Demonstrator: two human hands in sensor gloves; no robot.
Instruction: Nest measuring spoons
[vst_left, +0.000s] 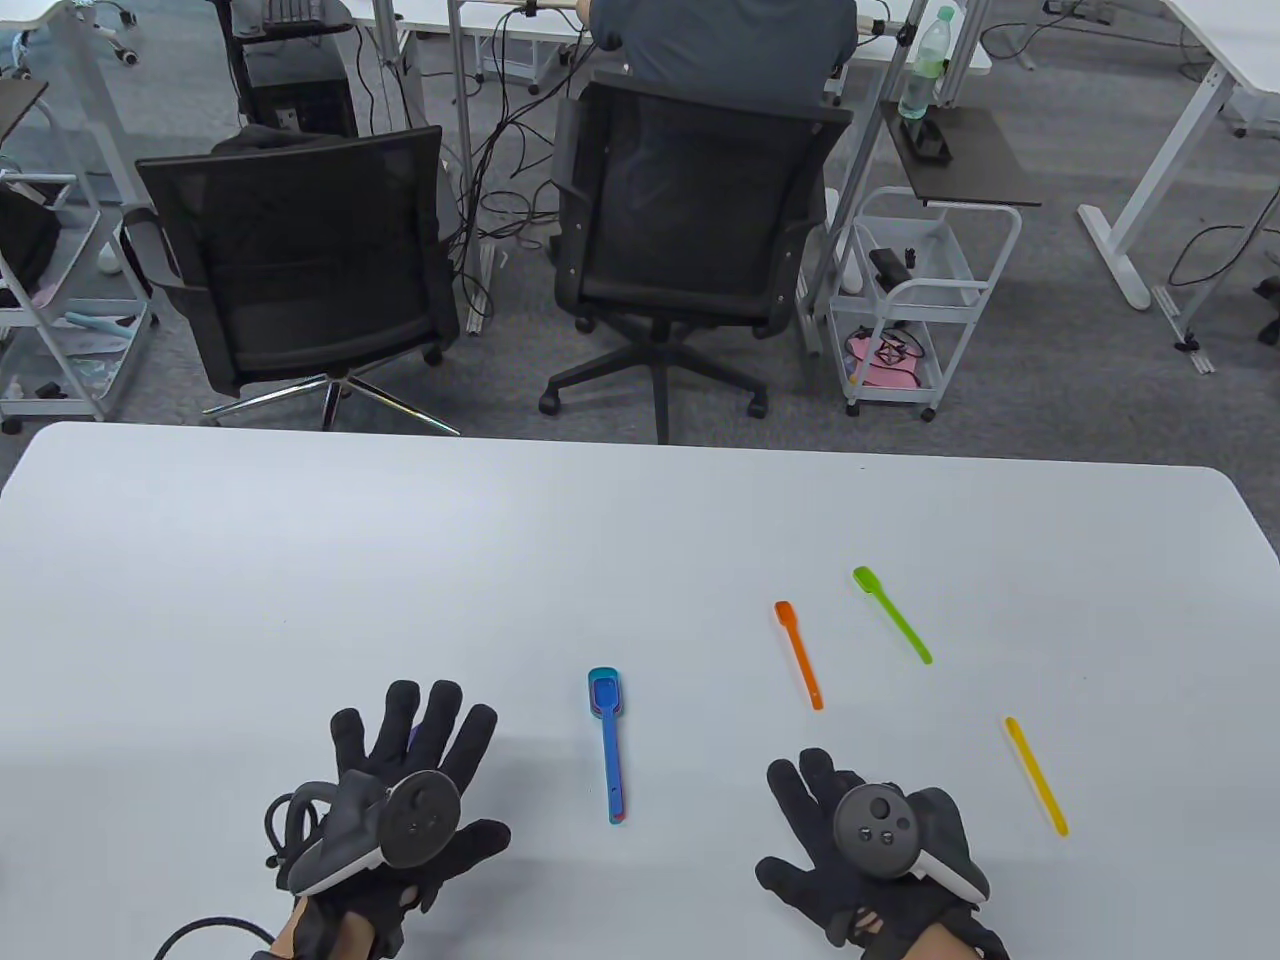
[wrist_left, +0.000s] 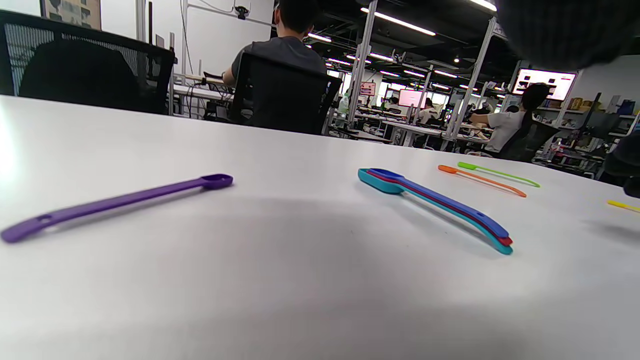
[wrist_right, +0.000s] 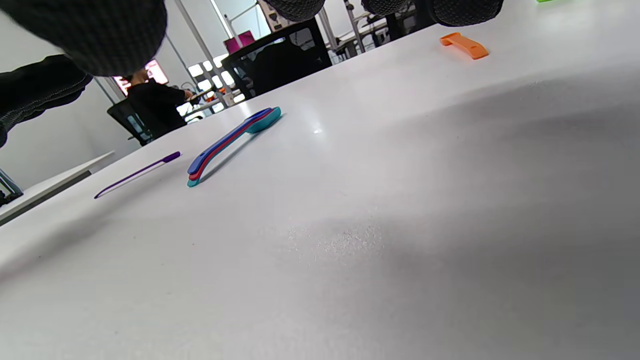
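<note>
A nested stack of blue, red and teal measuring spoons (vst_left: 608, 745) lies on the white table (vst_left: 300, 560) between my hands. It also shows in the left wrist view (wrist_left: 435, 205) and the right wrist view (wrist_right: 232, 142). A purple spoon (wrist_left: 115, 202) lies flat under my left hand (vst_left: 415, 745), which is spread open above it; only a purple sliver (vst_left: 410, 737) shows between the fingers. Orange (vst_left: 798, 655), green (vst_left: 892, 615) and yellow (vst_left: 1036, 776) spoons lie apart on the right. My right hand (vst_left: 830, 800) is open and empty, just below the orange spoon.
The table's far edge (vst_left: 640, 445) runs behind the spoons. Two black office chairs (vst_left: 300, 260) and a seated person (vst_left: 720, 40) are beyond it. A white cart (vst_left: 910, 300) stands on the floor at the right.
</note>
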